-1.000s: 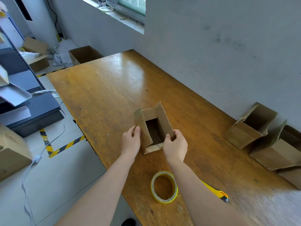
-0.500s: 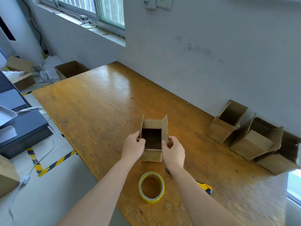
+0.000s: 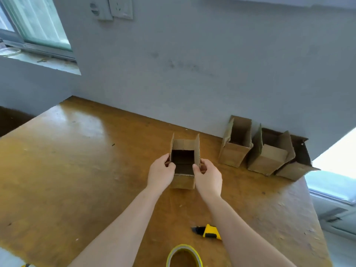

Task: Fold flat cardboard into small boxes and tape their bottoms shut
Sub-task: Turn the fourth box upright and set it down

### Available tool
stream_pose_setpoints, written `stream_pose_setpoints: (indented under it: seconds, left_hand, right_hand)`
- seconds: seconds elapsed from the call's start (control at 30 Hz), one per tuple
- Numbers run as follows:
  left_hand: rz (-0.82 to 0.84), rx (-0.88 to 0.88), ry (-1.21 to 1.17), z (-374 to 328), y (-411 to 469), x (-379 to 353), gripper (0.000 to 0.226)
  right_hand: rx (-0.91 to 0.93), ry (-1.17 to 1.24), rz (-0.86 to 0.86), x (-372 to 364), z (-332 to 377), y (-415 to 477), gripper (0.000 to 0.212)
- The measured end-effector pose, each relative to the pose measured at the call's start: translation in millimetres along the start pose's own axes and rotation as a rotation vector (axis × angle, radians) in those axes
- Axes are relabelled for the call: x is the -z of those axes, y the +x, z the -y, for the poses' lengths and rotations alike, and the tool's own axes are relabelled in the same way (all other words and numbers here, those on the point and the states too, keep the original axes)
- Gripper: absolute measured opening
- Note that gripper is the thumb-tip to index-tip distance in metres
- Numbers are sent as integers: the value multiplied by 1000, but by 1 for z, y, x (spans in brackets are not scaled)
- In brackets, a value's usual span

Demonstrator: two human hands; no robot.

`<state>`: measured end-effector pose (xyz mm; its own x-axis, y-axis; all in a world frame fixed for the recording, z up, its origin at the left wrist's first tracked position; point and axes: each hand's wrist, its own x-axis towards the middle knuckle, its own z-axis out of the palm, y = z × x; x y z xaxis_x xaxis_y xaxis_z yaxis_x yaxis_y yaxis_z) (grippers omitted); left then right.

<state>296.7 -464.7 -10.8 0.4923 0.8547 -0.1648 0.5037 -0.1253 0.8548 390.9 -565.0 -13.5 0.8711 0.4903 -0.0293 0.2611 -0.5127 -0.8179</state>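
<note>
A small brown cardboard box (image 3: pixel 184 181) stands upright on the wooden table (image 3: pixel 81 170), its top open with flaps raised. My left hand (image 3: pixel 160 174) grips its left wall, thumb over the rim. On the other side my right hand (image 3: pixel 208 176) grips the right wall the same way. A roll of yellow-rimmed tape (image 3: pixel 184 255) lies at the table's near edge, partly cut off by the frame. A yellow and black utility knife (image 3: pixel 208 231) lies beside my right forearm.
Three folded boxes sit in a row against the grey wall at the right: one (image 3: pixel 236 149), a second (image 3: pixel 269 158) and a third (image 3: pixel 296 166). The table's right edge drops off beyond them. A window (image 3: pixel 36 26) is at upper left.
The view has swung right and up; the tape roll now sits at the bottom edge. Both hands still hold the box, now squared to me and closer to the row of boxes.
</note>
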Motion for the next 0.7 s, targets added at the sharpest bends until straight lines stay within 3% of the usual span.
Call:
stream_pose_setpoints:
  seconds: [0.2, 0.53, 0.7]
  left_hand:
    - [183, -135, 52, -22, 61, 3, 52]
    - [304, -197, 88, -58, 128, -34, 50]
    - [339, -227, 98, -66, 152, -57, 50]
  right_hand:
    - [-95, -35, -174, -6, 22, 32, 41]
    - [-72, -391, -176, 5, 32, 103, 40]
    - [-85, -619, -84, 5, 33, 140, 33]
